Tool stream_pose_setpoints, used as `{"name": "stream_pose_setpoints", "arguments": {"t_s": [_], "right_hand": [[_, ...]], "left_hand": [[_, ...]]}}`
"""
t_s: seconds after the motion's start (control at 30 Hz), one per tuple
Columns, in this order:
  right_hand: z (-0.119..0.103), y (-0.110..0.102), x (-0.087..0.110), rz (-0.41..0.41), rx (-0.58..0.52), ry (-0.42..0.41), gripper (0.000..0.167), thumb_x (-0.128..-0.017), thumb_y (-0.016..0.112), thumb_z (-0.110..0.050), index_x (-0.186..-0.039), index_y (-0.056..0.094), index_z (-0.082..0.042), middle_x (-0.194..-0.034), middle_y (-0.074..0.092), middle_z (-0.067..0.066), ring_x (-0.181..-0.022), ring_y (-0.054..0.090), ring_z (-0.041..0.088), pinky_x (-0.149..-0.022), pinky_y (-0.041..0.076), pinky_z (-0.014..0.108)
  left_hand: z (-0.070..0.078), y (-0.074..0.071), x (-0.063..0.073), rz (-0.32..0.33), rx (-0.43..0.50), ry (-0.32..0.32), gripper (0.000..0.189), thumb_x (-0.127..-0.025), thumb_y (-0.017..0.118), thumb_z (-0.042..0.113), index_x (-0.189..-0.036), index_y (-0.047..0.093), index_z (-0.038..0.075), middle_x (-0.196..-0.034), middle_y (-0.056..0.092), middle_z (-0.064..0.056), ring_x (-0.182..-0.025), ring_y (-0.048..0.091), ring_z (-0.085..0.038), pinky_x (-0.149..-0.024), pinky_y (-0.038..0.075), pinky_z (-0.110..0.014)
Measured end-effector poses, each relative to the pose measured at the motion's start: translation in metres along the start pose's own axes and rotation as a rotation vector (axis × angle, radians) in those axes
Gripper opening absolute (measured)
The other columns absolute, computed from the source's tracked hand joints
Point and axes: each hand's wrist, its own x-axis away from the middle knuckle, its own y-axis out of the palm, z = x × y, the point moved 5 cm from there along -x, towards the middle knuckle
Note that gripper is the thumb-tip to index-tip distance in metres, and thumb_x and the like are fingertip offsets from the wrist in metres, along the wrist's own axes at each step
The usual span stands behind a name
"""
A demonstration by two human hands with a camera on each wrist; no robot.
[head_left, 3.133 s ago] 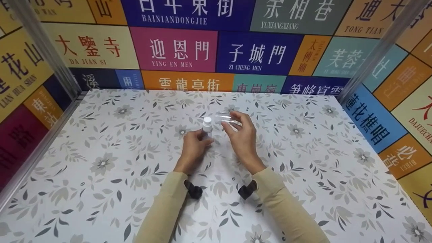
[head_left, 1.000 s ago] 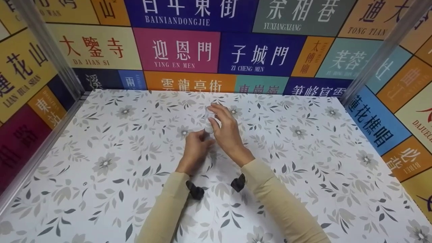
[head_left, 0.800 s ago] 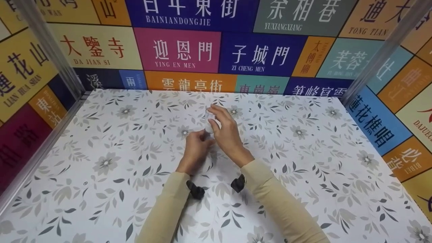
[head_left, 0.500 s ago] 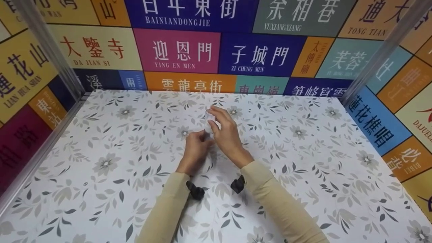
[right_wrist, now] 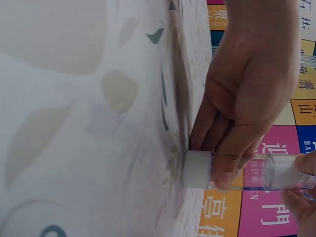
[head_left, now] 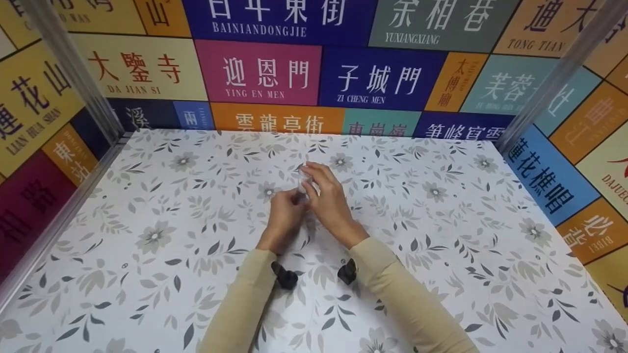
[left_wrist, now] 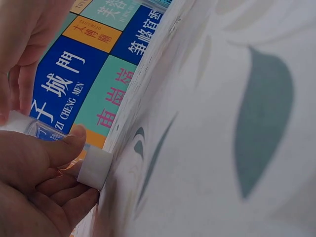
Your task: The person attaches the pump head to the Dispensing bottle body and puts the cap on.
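A small clear spray bottle (right_wrist: pixel 254 172) stands upright on the flowered tabletop, with a white base (left_wrist: pixel 95 168) touching or right at the cloth. My left hand (head_left: pixel 286 213) grips its lower body between thumb and fingers, just above that base. Higher up, the fingertips of my right hand (head_left: pixel 331 198) pinch the top, where a clear cap (right_wrist: pixel 285 173) surrounds the white spray head. Both hands hide most of the bottle in the head view.
The white table (head_left: pixel 167 284) with grey flower print spreads around both arms. Panels with Chinese lettering (head_left: pixel 260 73) rise behind and at the sides, with clear corner posts (head_left: pixel 549 78). Black camera mounts (head_left: pixel 284 277) sit at both wrists.
About three seconds ago my right hand held the clear cap apart, right of the white spray head. It has since moved left onto the bottle's top, then slightly down. My left hand stays nearly still.
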Motion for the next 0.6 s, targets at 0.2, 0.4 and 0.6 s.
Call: {"name": "stream_pose_setpoints", "arguments": {"t_s": [0.2, 0.4, 0.6], "right_hand": [[0.0020, 0.0010, 0.0010, -0.012, 0.016, -0.004, 0.029, -0.095, 0.064, -0.005, -0.124, 0.066, 0.000, -0.132, 0.062, 0.014, -0.122, 0.062, 0.026, -0.103, 0.050, 0.031], [0.0012, -0.0009, 0.0018, -0.024, 0.069, -0.058, 0.029, -0.094, 0.065, -0.006, -0.123, 0.066, -0.001, -0.132, 0.063, 0.013, -0.125, 0.061, 0.026, -0.108, 0.047, 0.031], [0.0010, -0.0016, 0.0020, -0.026, 0.106, -0.137, 0.028, -0.095, 0.064, -0.007, -0.123, 0.066, 0.000, -0.131, 0.063, 0.015, -0.124, 0.061, 0.026, -0.106, 0.048, 0.032]], "left_hand": [[0.0008, 0.0002, 0.0008, -0.002, 0.000, 0.012, 0.006, -0.081, 0.067, -0.005, -0.078, 0.070, -0.002, -0.065, 0.048, 0.000, -0.061, 0.044, -0.016, -0.058, 0.035, -0.026], [0.0003, 0.0001, 0.0009, -0.018, 0.003, -0.001, 0.005, -0.082, 0.068, -0.004, -0.080, 0.072, -0.002, -0.066, 0.049, 0.000, -0.063, 0.045, -0.016, -0.059, 0.036, -0.027], [-0.0001, -0.0003, -0.0008, -0.019, 0.003, 0.017, 0.006, -0.082, 0.067, -0.005, -0.077, 0.069, -0.002, -0.063, 0.047, 0.002, -0.060, 0.043, -0.015, -0.057, 0.034, -0.026]]}}
